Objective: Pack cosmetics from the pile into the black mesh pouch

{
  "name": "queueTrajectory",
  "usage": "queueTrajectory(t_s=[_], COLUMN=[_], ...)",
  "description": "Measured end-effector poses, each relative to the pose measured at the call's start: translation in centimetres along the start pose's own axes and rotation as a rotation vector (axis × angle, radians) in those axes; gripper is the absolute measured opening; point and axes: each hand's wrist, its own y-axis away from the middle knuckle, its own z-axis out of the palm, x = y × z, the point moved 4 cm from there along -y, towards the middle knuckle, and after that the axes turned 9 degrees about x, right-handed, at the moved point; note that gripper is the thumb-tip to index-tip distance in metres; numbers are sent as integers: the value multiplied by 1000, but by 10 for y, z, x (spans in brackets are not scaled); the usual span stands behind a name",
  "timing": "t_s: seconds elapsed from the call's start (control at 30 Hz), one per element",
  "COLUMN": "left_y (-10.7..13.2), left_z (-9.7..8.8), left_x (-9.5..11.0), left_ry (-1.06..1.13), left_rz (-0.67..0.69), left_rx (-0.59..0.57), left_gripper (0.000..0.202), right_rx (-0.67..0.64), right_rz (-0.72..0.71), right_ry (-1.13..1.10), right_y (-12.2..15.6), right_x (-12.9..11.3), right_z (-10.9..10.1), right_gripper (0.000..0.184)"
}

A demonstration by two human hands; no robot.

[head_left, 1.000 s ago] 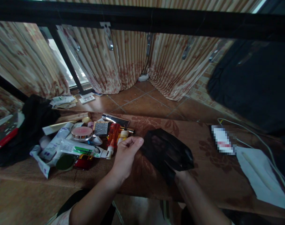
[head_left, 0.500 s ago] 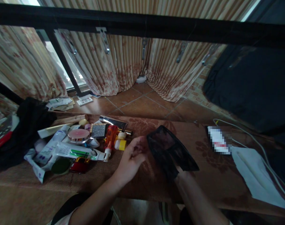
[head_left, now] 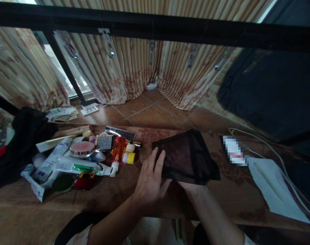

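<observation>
A black see-through mesh pouch (head_left: 188,158) is held up over the brown patterned tabletop (head_left: 119,185), spread out flat. My right hand (head_left: 189,185) is mostly inside or under the pouch and shows dimly through the mesh. My left hand (head_left: 151,182) rests against the pouch's left edge with its fingers stretched out flat. A heap of cosmetics (head_left: 85,158) lies to the left of my left hand: white tubes, a round pink compact (head_left: 82,148), an orange bottle (head_left: 117,148), a small yellow-capped jar (head_left: 129,157) and a red item (head_left: 83,182).
Black cloth (head_left: 19,143) is bunched at the table's left end. A blurred card (head_left: 233,151), white paper (head_left: 274,185) and a white cable (head_left: 284,160) lie on the right. Beyond the table are a tiled floor (head_left: 155,114), striped curtains, a black rail (head_left: 155,27) and a dark bag (head_left: 272,95).
The crumpled pouch has been opened out flat and lifted slightly. My left hand went from a pinch at its edge to fingers spread flat against it.
</observation>
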Motion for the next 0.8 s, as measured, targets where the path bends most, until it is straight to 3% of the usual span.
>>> queueTrajectory(t_s=[0.1, 0.17, 0.27, 0.33, 0.43, 0.5, 0.6, 0.7, 0.8], left_y=[-7, -16, -29, -35, -40, -40, -39, -36, -31], left_z=[-9, -18, -32, -39, -45, -46, -46, -42, -38], left_x=[-4, -9, -20, -28, -40, -45, -46, -43, -41], left_ry=[-15, 26, 117, 168, 258, 379, 602, 694, 689], left_rz=[21, -30, -172, -273, -422, -526, -652, -727, -758], left_rx=[73, 136, 236, 262, 237, 212, 144, -8, -213], left_gripper=[67, 54, 35, 26, 15, 8, 7, 12, 15], right_rx=[7, 38, 16, -134, -345, -305, -70, 100, 111], right_rz=[-14, -91, -404, -659, -941, -1099, -1288, -1187, -852], right_ry=[38, 254, 827, 1116, 1224, 1237, 1303, 1321, 1258], right_y=[-2, -4, 1, 14, 37, 48, 52, 41, 25], right_x=[4, 7, 4, 2, -2, -10, -25, -32, -32], right_z=[6, 4, 6, 15, 27, 29, 26, 16, 3], right_gripper=[37, 35, 29, 23, 21, 22, 25, 30, 35])
